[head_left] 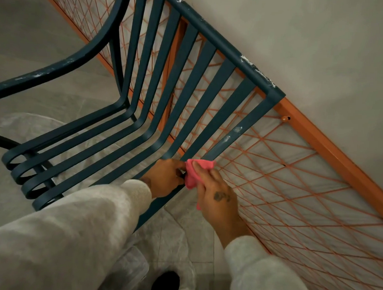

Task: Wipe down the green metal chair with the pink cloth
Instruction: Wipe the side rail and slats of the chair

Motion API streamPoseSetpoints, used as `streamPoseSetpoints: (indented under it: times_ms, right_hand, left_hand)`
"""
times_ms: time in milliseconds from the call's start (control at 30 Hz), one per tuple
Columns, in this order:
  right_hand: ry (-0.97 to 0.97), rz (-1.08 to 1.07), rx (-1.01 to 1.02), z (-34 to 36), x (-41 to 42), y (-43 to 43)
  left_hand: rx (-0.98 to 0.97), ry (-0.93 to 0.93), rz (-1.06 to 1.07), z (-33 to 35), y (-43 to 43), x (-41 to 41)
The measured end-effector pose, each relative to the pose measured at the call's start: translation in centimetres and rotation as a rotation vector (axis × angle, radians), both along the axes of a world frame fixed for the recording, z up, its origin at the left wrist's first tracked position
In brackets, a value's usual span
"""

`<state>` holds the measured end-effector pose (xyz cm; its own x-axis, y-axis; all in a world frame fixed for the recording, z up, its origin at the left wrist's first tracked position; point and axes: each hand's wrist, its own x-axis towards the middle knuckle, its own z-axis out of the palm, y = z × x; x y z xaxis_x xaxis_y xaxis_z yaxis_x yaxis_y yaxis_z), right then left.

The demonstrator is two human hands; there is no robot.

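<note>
Chair (157,95) showing dark green slats with white flecks. Cloth (196,173) showing plain pink. Railing (331,146) showing orange, criss-cross wire pattern. Sleeves (83,228) showing pale grey. Floor (25,50) showing grey.

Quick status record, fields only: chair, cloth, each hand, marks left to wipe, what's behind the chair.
chair: green metal chair, slatted seat and back
cloth: pink cloth, bunched at the base of the rightmost back slat
right hand: holds the cloth
left hand: beside the cloth, touching it
marks: white smudges on top rail and rightmost slat
behind: orange lattice frame against the wall
</note>
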<state>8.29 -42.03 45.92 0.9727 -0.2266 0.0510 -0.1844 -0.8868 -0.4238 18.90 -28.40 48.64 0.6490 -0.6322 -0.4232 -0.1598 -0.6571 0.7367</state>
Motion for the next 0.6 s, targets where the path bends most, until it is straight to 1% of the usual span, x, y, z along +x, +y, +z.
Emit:
streamPoseSetpoints:
  times_ms: [100, 167, 200, 267, 300, 400, 467, 500, 567, 600]
  right_hand:
    - [-0.003, -0.008, -0.050, 1.1, 0.7, -1.8]
    - [-0.074, -0.066, -0.140, 2.5, 2.1, -2.9]
    - [-0.079, -0.106, -0.156, 2.8, 2.7, -3.2]
    - [-0.026, -0.162, -0.048, 2.9, 3.3, -2.6]
    - [0.006, -0.151, 0.003, 2.6, 3.1, -1.8]
    - [0.076, -0.059, 0.064, 0.7, 0.9, 0.2]
    - [0.101, -0.054, 0.223, 0.5, 0.3, 0.4]
    - [0.125, -0.090, 0.346, 1.2, 0.3, 0.3]
    - [0.187, -0.239, 0.562, 3.3, 0.5, 0.0]
    - [0.140, -0.334, 0.621, 4.2, 0.6, -0.4]
  left_hand:
    - [0.028, 0.017, 0.022, -0.2, 0.1, -0.1]
    - [0.053, 0.025, 0.033, -0.4, 0.1, 0.0]
    - [0.058, 0.026, 0.034, -0.5, 0.0, 0.1]
    - [0.059, 0.018, 0.036, -0.6, 0.0, 0.3]
    - [0.054, 0.016, 0.033, -0.5, 0.0, 0.3]
    - [0.030, 0.008, 0.006, -0.4, 0.0, 0.3]
    - [0.028, -0.005, 0.006, -0.5, 0.1, 0.3]
    - [0.032, -0.005, 0.010, -0.6, 0.1, 0.3]
    - [0.043, 0.017, 0.018, -0.7, 0.1, 0.4]
    - [0.053, 0.035, 0.021, -0.7, 0.0, 0.5]
